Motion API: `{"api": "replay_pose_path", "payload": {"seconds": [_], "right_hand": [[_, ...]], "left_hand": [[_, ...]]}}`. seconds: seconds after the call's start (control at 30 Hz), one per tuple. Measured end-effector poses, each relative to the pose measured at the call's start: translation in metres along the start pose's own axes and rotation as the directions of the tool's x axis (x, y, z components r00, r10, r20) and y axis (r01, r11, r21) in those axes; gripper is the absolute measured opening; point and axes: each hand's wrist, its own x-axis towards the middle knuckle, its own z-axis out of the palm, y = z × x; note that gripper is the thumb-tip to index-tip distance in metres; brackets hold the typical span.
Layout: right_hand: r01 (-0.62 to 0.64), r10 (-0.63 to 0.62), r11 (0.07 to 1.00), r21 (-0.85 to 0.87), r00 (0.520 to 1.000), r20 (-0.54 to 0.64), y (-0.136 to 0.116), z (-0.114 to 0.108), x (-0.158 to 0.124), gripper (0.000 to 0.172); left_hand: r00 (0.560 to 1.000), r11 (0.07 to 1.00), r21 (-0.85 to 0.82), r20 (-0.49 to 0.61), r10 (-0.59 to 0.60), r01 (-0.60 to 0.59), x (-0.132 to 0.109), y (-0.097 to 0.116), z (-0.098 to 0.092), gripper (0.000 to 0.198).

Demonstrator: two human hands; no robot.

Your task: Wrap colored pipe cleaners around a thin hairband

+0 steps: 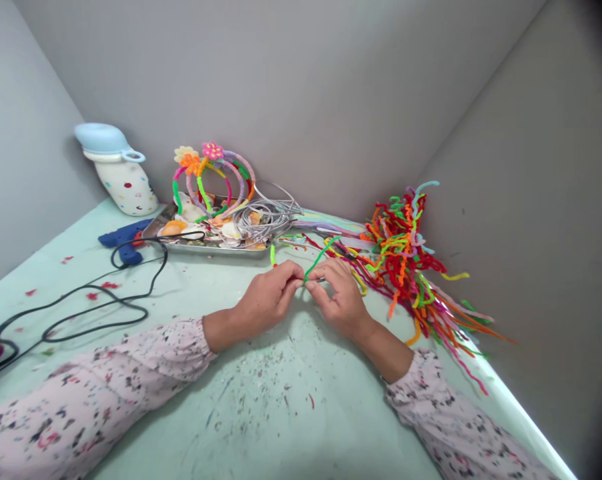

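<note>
My left hand (269, 297) and my right hand (341, 297) meet over the middle of the table, fingertips nearly touching. Both pinch a green pipe cleaner (321, 257), whose free end sticks up and to the right from between the fingers. A thin dark strand shows beside the right fingertips; its full shape is hidden. Just behind the left hand, a short lime green piece (273, 255) stands up.
A metal tray (221, 251) behind holds shells, wire coils and flower-topped hoops (241, 170). At left are a blue glue gun (125, 237), its black cord (85, 287) and a white bottle (125, 185). Many coloured pipe cleaners (401, 253) lie piled at right.
</note>
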Motion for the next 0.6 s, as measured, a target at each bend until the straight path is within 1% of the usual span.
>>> {"api": "replay_pose_path", "payload": {"seconds": [0.17,0.3,0.5,0.6], "right_hand": [[-0.012,0.01,0.999,0.041,0.999,0.039,0.0012,0.0013,-0.0015,0.012],[-0.035,0.03,0.996,0.08,0.998,0.054,0.0024,0.0015,-0.0023,0.013],[-0.041,0.038,0.994,0.099,0.999,0.028,0.0021,-0.0014,-0.0003,0.015],[-0.046,0.043,0.994,0.098,0.998,0.034,0.0023,-0.001,-0.0003,0.017]], "left_hand": [[1.0,1.0,0.012,0.01,0.018,-0.018,-0.0006,0.0,0.0002,0.011],[1.0,1.0,0.018,0.017,0.023,-0.023,-0.0008,-0.0009,0.0004,0.011],[1.0,1.0,-0.01,0.025,0.012,-0.011,-0.0016,-0.0012,0.0013,0.01],[1.0,1.0,-0.013,0.02,0.012,-0.012,-0.0014,-0.002,0.0021,0.009]]}}
